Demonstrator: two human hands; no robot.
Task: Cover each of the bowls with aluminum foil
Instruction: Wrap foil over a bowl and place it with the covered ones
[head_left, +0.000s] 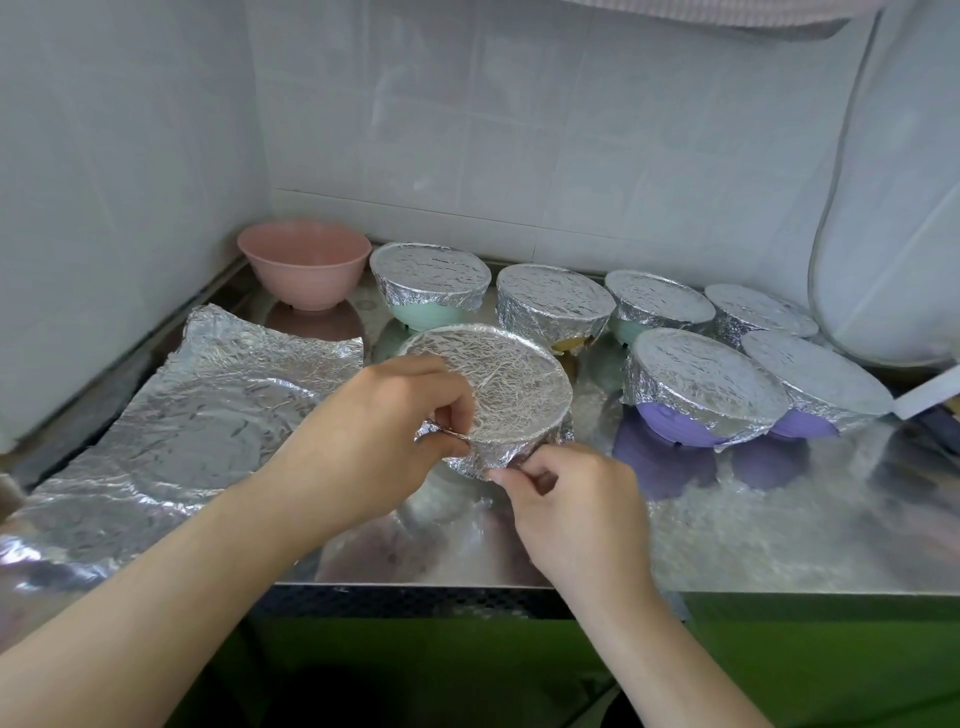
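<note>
Both hands are working the foil-wrapped bowl (493, 395) at the counter's (779, 530) front: the right hand (576, 509) is pinching the foil skirt, the left hand (384, 431) is pinching a fold. A loose foil sheet (182, 415) is lying left, a pink bowl (304, 262) is sitting uncovered behind.

Ahead of my left hand (384, 415) and right hand (576, 514) the foil-wrapped bowl (514, 384) blocks the way. Beyond it a row of covered bowls (550, 301) and a pink bowl (304, 265) crowd the wall. Left lies a loose foil sheet (197, 415); bare counter (779, 530) opens rightward.
</note>
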